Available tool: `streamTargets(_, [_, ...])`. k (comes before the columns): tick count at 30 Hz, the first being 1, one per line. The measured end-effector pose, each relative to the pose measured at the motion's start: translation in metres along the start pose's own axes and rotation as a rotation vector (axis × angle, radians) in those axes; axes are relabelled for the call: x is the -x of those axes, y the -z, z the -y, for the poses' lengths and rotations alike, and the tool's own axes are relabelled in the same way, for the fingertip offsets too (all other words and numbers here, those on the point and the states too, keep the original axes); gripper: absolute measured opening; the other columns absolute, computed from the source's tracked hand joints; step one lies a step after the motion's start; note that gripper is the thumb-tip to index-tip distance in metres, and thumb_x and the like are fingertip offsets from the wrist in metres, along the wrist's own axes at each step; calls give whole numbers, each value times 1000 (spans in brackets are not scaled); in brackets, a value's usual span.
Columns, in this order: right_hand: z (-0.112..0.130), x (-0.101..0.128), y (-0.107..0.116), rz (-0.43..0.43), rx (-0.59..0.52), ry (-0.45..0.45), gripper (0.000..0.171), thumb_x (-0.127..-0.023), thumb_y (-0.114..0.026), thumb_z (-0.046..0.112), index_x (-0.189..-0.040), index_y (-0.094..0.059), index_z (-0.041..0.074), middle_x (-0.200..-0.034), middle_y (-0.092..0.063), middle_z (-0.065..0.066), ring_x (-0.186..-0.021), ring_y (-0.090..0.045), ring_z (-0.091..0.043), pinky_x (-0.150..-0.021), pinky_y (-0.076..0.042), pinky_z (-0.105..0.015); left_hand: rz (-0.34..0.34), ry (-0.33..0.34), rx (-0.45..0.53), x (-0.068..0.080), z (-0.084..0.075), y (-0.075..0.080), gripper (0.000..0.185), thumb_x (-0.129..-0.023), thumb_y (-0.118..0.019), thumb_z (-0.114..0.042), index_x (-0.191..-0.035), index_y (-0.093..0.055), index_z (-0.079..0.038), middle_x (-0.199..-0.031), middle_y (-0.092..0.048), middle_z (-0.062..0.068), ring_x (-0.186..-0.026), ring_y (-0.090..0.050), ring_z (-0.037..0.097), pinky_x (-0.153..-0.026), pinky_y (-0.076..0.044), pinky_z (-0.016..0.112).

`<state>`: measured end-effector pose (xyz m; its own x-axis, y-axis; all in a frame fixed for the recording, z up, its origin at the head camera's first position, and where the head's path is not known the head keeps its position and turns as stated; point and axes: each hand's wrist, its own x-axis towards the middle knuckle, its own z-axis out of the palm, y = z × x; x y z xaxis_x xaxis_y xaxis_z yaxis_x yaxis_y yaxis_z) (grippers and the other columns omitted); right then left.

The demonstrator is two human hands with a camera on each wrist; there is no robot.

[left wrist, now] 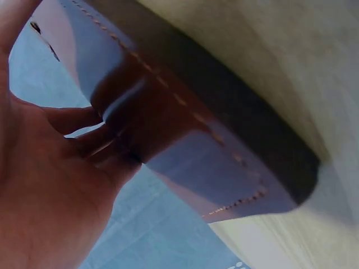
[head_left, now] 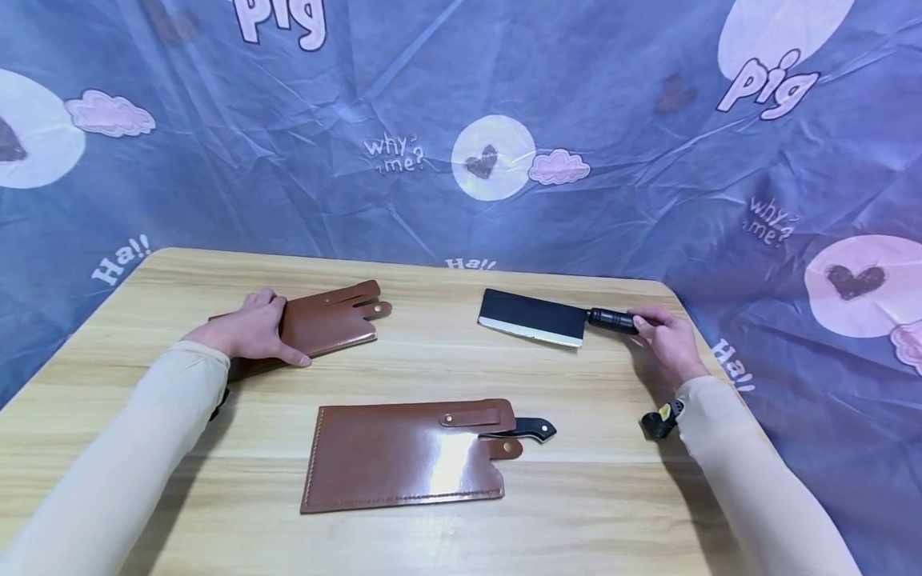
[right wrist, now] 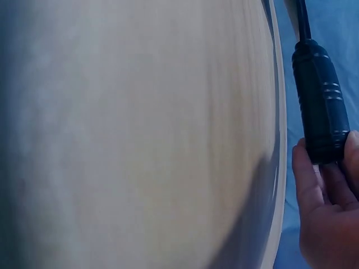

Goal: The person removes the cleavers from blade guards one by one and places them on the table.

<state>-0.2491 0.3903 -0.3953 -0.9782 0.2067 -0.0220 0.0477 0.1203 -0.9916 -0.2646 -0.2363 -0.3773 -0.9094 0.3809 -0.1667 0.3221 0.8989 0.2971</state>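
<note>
The right hand point(head_left: 666, 336) pinches the end of the black handle point(head_left: 612, 320) of a cleaver point(head_left: 533, 318), whose dark blade lies flat on the table point(head_left: 576, 512) near the far right edge, its bright cutting edge facing the person. In the right wrist view only the fingertips point(right wrist: 305, 174) close on the butt of the handle, so the grip looks shallow; if the cleaver is lifted this way, the heavy blade could swing down or twist out of the fingers. The left hand point(head_left: 252, 330) rests over the near end of an empty brown sheath point(head_left: 324, 324) at the far left, thumb along its near edge and fingers curled round its far edge (the left wrist view shows them tucked under the leather point(left wrist: 185, 129)). The sheath mouth and its strap point(head_left: 374, 306) point toward the cleaver, and the two are well apart. If the blade is brought across with the left fingers that close to the opening, the edge could catch them, or the tip could snag the stitching and push the sheath away. A second sheath point(head_left: 406, 456), with a knife handle point(head_left: 529, 430) sticking out, lies nearer the person and could be knocked by a low pass.
</note>
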Motion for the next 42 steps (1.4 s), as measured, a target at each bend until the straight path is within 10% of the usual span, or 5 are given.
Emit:
streamTargets(20, [12,-5,7,2,156,-97,18,-96,-61,7,-111,-71,9,-90,-61,14,-81,-57,2,-71,-48,-13,-21,3,-4,-6,2,2,131,-63,-82,-64,-135,-24,28,-134,-26,45,-124,-25,59,-100,-30,65])
streamTargets(29, [39,18,-4,-252,570,129,37,-98,-58,19,-127,-61,-4,-115,-63,-15,-95,-53,-7,-79,-39,-18,-83,22,50,-3,1,12,138,-65,-77,-70,-144,-12,22,-146,-15,43,-133,-11,58,-104,-21,67])
streamTargets(42, [60,108,-48,431,607,163,40,-97,-63,24,-126,-60,-2,-114,-67,-13,-99,-63,-27,-84,-51,-36,-154,-151,242,62,-59,-14,114,-78,-69,-66,-151,-21,8,-150,-25,29,-130,-37,48,-102,-32,62])
